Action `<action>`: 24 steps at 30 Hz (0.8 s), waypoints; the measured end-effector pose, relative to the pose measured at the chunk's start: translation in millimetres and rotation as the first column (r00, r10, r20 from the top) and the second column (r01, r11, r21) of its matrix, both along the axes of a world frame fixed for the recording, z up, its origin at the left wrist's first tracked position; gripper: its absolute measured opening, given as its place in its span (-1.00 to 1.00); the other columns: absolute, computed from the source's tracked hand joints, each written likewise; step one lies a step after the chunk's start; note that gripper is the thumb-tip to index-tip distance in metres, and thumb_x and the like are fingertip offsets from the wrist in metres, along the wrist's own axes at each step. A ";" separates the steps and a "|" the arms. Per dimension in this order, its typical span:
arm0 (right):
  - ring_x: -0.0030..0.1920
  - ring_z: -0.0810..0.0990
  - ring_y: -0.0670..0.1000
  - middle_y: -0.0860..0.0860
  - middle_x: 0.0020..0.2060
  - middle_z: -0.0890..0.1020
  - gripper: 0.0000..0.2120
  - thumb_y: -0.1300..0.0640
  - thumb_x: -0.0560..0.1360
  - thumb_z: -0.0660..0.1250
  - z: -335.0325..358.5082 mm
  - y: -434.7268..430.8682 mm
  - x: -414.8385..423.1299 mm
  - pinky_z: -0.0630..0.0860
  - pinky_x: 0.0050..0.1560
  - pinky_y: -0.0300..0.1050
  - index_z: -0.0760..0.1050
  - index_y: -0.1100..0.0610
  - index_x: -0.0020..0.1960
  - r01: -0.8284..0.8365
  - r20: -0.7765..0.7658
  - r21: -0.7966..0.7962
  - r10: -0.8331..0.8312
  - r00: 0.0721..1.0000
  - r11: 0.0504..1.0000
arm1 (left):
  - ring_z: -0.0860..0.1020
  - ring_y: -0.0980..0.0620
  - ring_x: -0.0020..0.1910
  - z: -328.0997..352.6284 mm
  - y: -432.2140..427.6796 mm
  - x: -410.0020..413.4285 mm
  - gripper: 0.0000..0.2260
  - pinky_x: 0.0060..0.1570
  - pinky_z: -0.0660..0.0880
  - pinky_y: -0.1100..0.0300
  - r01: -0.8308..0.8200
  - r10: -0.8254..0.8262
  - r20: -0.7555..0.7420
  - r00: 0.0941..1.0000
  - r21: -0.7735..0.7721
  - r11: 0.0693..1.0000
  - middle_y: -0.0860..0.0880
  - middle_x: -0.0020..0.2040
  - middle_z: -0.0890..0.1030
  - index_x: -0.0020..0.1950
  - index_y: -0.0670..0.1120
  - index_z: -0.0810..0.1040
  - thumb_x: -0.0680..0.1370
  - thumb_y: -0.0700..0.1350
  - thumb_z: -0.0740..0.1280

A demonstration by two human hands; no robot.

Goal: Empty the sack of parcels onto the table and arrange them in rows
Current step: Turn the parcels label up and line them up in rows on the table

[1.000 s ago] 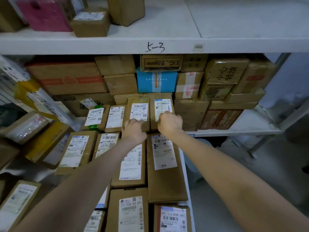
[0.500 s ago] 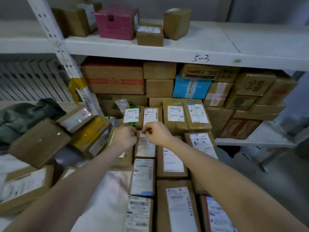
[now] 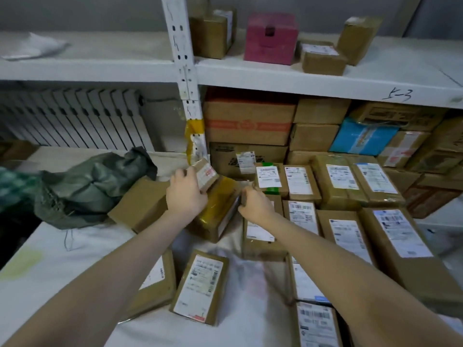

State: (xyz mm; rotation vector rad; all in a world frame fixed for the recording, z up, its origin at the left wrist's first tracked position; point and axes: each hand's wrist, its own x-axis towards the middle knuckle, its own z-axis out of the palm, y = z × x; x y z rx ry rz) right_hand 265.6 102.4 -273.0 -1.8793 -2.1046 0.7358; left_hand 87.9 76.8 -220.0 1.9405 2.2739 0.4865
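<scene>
Brown cardboard parcels with white labels lie in rows [image 3: 350, 229] on the right half of the white table [image 3: 50, 259]. My left hand [image 3: 185, 194] is closed around a small taped box [image 3: 206, 174], lifted just above the pile. My right hand [image 3: 255, 204] grips the right end of a yellow-taped parcel [image 3: 218, 211] that lies tilted beside the rows. A crumpled dark green sack [image 3: 92, 186] lies slack on the table to the left. Loose parcels [image 3: 200, 286] sit in front of me, and a plain brown box [image 3: 140, 204] rests next to the sack.
A white metal shelf upright [image 3: 185, 78] rises behind the table. The shelf behind holds stacked cartons [image 3: 250, 121], a blue box [image 3: 363, 136] and, above, a pink box [image 3: 270, 38]. A white radiator [image 3: 75, 118] stands at the back left.
My view has swung left, away from the arranged rows. Both hands moved left from the labelled parcels; the left took hold of a small box, the right took hold of the yellow-taped parcel.
</scene>
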 end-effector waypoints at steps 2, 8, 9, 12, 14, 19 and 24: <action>0.30 0.42 0.14 0.11 0.31 0.41 -0.51 0.19 0.44 0.39 -5.8 12.0 -13.2 0.51 0.19 0.02 0.36 0.11 0.34 -0.096 0.098 0.043 0.092 0.991 0.994 | 0.38 -0.19 0.28 1.9 13.6 -7.3 -0.44 0.17 0.45 0.00 -0.029 0.026 -0.102 0.994 -0.036 0.999 -0.18 0.27 0.38 0.36 -0.13 0.31 0.43 -0.07 0.44; 0.40 0.26 0.09 0.06 0.40 0.30 -0.21 0.16 0.33 0.47 -20.2 54.4 -40.8 0.23 0.37 0.04 0.19 0.12 0.48 -0.717 0.574 0.060 0.563 0.594 0.695 | 0.22 -0.26 0.45 -20.0 64.8 -4.7 -0.05 0.42 0.08 -0.24 -0.090 -0.042 -0.469 0.882 -0.254 0.963 -0.24 0.44 0.24 0.56 -0.05 -0.09 0.38 0.20 0.41; 0.43 0.22 0.08 0.05 0.45 0.25 -0.15 0.12 0.33 0.48 -23.1 62.6 -44.5 0.21 0.37 0.04 0.14 0.11 0.51 -0.769 0.641 0.048 0.571 0.513 0.637 | 0.22 -0.26 0.45 -24.0 71.6 -7.1 -0.04 0.44 0.03 -0.26 -0.096 -0.069 -0.519 0.852 -0.285 0.954 -0.25 0.46 0.23 0.57 -0.05 -0.12 0.40 0.23 0.38; 0.50 0.09 0.08 0.05 0.55 0.06 0.02 0.00 0.35 0.50 -33.1 81.2 -53.6 0.10 0.44 0.03 -0.08 0.11 0.57 -0.825 0.745 -0.050 0.571 0.345 0.563 | 0.36 -0.21 0.39 -30.1 83.1 -15.8 -0.15 0.45 -0.01 -0.29 -0.096 -0.138 -0.578 0.805 -0.355 0.930 -0.21 0.42 0.35 0.56 -0.04 0.00 0.44 0.27 0.30; 0.52 0.06 0.10 0.07 0.56 0.01 0.08 -0.03 0.34 0.51 -38.1 89.4 -60.6 0.06 0.49 0.04 -0.16 0.10 0.58 -0.827 0.746 -0.087 0.587 0.315 0.555 | 0.39 -0.19 0.36 -28.1 84.6 -20.6 -0.28 0.45 0.01 -0.28 -0.135 -0.129 -0.575 0.808 -0.393 0.909 -0.17 0.39 0.40 0.50 -0.03 0.20 0.45 0.29 0.27; 0.48 0.13 0.15 0.11 0.50 0.13 -0.01 0.11 0.31 0.50 -31.6 106.0 -84.9 0.15 0.45 0.07 0.00 0.06 0.56 -0.850 0.686 -0.120 0.662 0.303 0.513 | 0.29 -0.19 0.44 -14.8 86.2 -41.8 -0.38 0.46 -0.04 -0.26 -0.245 -0.174 -0.642 0.746 -0.508 0.826 -0.17 0.46 0.34 0.43 -0.07 0.37 0.53 0.31 0.14; 0.55 -0.01 0.10 0.05 0.53 0.11 -0.09 0.18 0.35 0.46 -1.8 110.1 -80.1 0.02 0.50 0.09 0.02 0.06 0.55 -0.827 0.698 -0.067 0.618 0.361 0.558 | 0.35 -0.18 0.39 -12.4 93.2 -59.4 -0.41 0.43 0.13 -0.20 -0.187 -0.199 -0.570 0.797 -0.547 0.816 -0.13 0.38 0.44 0.41 -0.07 0.39 0.50 0.26 0.22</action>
